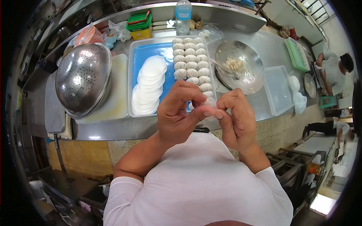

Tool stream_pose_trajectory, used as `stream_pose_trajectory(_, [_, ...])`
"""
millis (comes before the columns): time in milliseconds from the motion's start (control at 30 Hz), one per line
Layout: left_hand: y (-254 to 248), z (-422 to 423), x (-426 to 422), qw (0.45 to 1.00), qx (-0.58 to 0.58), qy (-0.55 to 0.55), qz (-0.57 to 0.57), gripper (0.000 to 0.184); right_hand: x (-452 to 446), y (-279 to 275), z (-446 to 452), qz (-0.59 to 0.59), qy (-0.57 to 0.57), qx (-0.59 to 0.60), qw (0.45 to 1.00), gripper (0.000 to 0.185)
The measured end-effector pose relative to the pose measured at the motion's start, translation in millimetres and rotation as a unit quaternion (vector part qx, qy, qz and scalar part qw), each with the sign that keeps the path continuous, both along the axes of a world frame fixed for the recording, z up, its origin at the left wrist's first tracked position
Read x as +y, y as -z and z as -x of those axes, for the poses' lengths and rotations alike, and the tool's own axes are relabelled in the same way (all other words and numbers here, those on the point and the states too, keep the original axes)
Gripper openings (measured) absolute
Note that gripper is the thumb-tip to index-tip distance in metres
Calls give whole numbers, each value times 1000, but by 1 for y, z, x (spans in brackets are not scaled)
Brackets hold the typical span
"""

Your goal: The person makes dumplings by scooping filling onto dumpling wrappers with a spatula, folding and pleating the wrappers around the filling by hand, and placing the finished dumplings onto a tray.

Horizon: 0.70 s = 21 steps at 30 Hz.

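Between the fingertips of both my hands a pale dumpling (209, 102) is pinched, partly covered by the fingers. My left hand (181, 109) grips its left side with thumb and forefinger; my right hand (235, 116) pinches its right edge. Just beyond, rows of pleated dumplings (190, 58) fill the right part of a blue-lined tray (132, 49). A fanned stack of round white wrappers (149, 88) lies on the tray's left part. Right of the tray, a metal bowl (254, 62) contains pale chopped filling (234, 64) and a flat metal utensil (225, 68).
Metal colanders (83, 79) sit on a cutting board (120, 86) at left. A water bottle (183, 19) and a green-lidded yellow tub (140, 27) stand behind the tray. At right are a clear plastic container (277, 90), a green tray (297, 54) and another person (333, 71).
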<state>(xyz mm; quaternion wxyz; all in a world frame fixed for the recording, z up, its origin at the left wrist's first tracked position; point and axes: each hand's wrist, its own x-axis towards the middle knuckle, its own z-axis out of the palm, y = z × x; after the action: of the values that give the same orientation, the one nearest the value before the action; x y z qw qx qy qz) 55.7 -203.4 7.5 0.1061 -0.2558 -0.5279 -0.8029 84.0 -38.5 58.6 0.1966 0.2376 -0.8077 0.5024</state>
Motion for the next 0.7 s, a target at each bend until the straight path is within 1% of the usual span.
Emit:
stream_pose_trajectory(67, [1, 0, -4, 1000, -2, 10, 7, 17, 2, -1, 1, -32, -22, 16, 999, 22])
stream_pose_trajectory(100, [1, 1, -7, 999, 8, 19, 31, 16, 1, -1, 1, -32, -23, 16, 999, 22])
stream_pose_trajectory(133, [0, 2, -9, 998, 18, 28, 55, 15, 0, -1, 1, 1, -24, 8, 1000, 22])
stream_pose_trajectory(167, [-1, 3, -10, 998, 18, 27, 55, 15, 0, 0, 1, 34, -25, -1, 999, 22])
stream_pose_trajectory(200, [-2, 3, -10, 998, 11, 30, 56, 15, -1, 0, 2, 34, -25, -1, 999, 22])
stream_pose_trajectory(300, [-2, 3, -11, 998, -1, 29, 50, 15, -2, 0, 4, 23, -16, -13, 1000, 23])
stream_pose_trajectory(367, [0, 3, -12, 999, -9, 25, 43, 15, -2, -2, 3, -26, -27, -30, 999, 23])
stream_pose_trajectory(400, [3, 3, -13, 999, -8, 24, 41, 15, -1, -1, 4, -26, -28, -31, 999, 23])
stream_pose_trajectory(467, [4, 3, -17, 999, -8, 22, 39, 14, -1, 2, 8, -20, -67, -14, 997, 22])
stream_pose_trajectory(533, [3, 1, -24, 996, -42, 39, 65, 15, -3, 2, 10, -15, -67, -37, 997, 22])
stream_pose_trajectory(600, [9, 7, -27, 995, -38, 55, 68, 13, -3, 5, 13, -11, -66, -59, 996, 22])
stream_pose_trajectory(667, [7, 11, -31, 994, -33, 72, 71, 13, 0, 15, 19, -16, -99, -52, 994, 21])
stream_pose_trajectory(700, [0, 11, -34, 956, -228, 183, 7, 21, 1, 21, 24, -15, -100, -54, 993, 21])
